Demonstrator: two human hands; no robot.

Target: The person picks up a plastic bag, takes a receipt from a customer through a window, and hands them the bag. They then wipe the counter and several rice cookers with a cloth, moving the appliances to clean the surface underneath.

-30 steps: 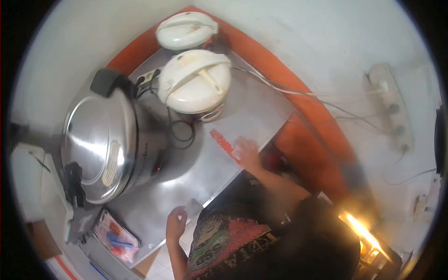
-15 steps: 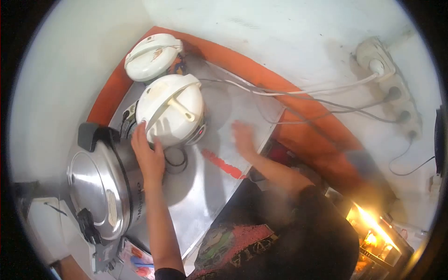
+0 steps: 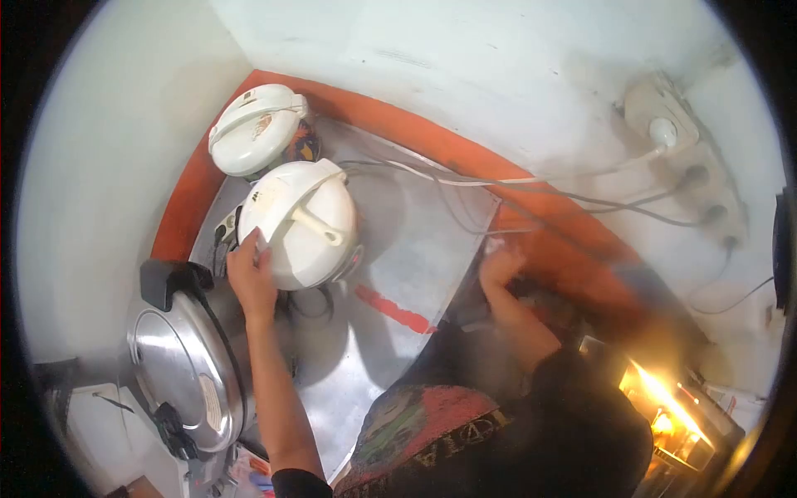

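Observation:
My left hand (image 3: 251, 278) touches the lower left rim of a white rice cooker (image 3: 320, 249), fingers apart against the lid near its carrying handle. A cream rice paddle (image 3: 316, 225) lies on top of that lid. My right hand (image 3: 501, 264) is beyond the table's right edge, near the orange wall band. Its fingers are curled and blurred, with a small whitish patch at the tips that I cannot make out. Below my left hand stands a large steel rice cooker (image 3: 178, 365) with a black handle, its lid closed.
A second white rice cooker (image 3: 257, 137) stands in the corner. Grey and white cables (image 3: 515, 179) run to wall sockets (image 3: 693, 170). The metal tabletop (image 3: 415, 249) bears a red strip (image 3: 394, 310). A brightly lit glass case (image 3: 668, 423) is at lower right.
My right hand has moved right, from above the tabletop to past its edge, and its fingers have curled. My left hand stays at the white cooker's rim. The view has shifted slightly.

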